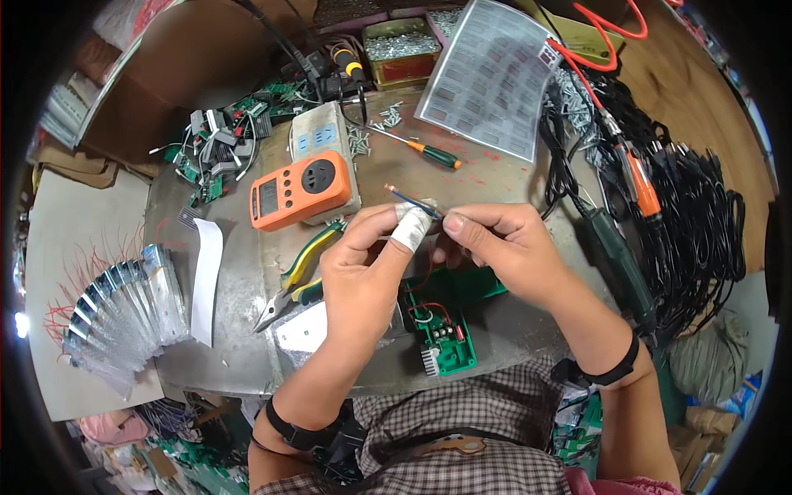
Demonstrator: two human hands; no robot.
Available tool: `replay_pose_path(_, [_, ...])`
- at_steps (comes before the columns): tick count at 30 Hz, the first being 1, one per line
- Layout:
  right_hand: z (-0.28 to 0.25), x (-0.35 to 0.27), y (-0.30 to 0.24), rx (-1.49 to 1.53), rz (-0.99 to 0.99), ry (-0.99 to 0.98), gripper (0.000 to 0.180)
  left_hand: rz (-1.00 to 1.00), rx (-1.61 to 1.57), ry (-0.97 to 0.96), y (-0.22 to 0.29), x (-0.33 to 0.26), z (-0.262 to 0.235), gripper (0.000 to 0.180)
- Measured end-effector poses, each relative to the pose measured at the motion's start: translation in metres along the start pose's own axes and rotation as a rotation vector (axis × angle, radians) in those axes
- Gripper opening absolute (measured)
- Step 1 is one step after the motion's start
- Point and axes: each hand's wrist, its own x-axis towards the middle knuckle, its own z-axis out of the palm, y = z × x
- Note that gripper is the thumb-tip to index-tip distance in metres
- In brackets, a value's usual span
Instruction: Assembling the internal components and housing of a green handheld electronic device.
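Observation:
A thin cable (404,196) with a blue strand and bare copper at its tip is held between my two hands over the bench. My left hand (359,268), with white tape wrapped round its thumb and a finger, is closed on it. My right hand (507,247) pinches the cable between thumb and forefinger just beside the left fingertips. Below the hands lies an open green plastic case (452,351) with a circuit board, a red wire and a finned metal piece in it. Yellow-and-green-handled pliers (280,304) lie left of my left hand.
An orange socket meter (301,191) rests on a power strip (318,132) beyond my left hand. A green screwdriver (433,153) lies further back. Fanned bagged parts (128,318) sit at left. Black cables (693,206) and an orange electric screwdriver (639,186) are at right.

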Motion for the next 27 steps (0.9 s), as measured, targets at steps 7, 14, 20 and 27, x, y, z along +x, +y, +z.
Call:
replay_pose_path(7, [0.0, 0.002, 0.008, 0.03, -0.017, -0.036, 0.026, -0.018, -0.163, -0.033, 0.006, 0.005, 0.006, 0.018])
replay_pose_path(14, [0.019, 0.009, 0.011, -0.113, -0.213, 0.052, 0.024, 0.015, -0.235, 0.005, 0.0, -0.001, 0.01, 0.03])
replay_pose_path(20, [0.039, 0.012, 0.011, -0.116, -0.365, 0.246, 0.022, 0.142, -0.143, 0.131, 0.0, -0.009, 0.005, 0.032])
replay_pose_path(27, [0.016, -0.002, -0.008, -0.818, -0.577, 0.031, 0.021, 0.125, -0.084, 0.045, 0.003, -0.013, -0.016, 0.02])
